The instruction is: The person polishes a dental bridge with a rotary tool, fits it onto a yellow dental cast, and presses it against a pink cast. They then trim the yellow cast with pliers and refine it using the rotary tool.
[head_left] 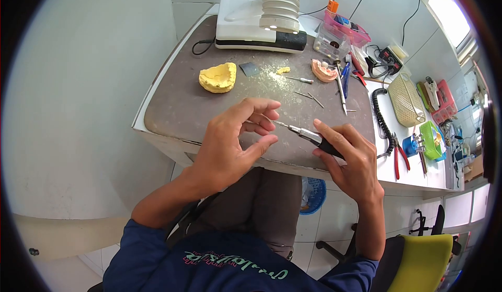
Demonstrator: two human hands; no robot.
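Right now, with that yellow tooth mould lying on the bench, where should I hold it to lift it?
Take the yellow mould by its thick outer walls, thumb on one flank and fingers on the other, coming straight down from above. It lies flat on the bench with the horseshoe hollow facing up, so both flanks are exposed. The top rim looks thinner; probably avoid it.

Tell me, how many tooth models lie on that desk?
2. Beyond the handpiece in the right hand, a yellow one lies at the mat's left, a pink one at its right by the clear box. Others may hide in clutter.
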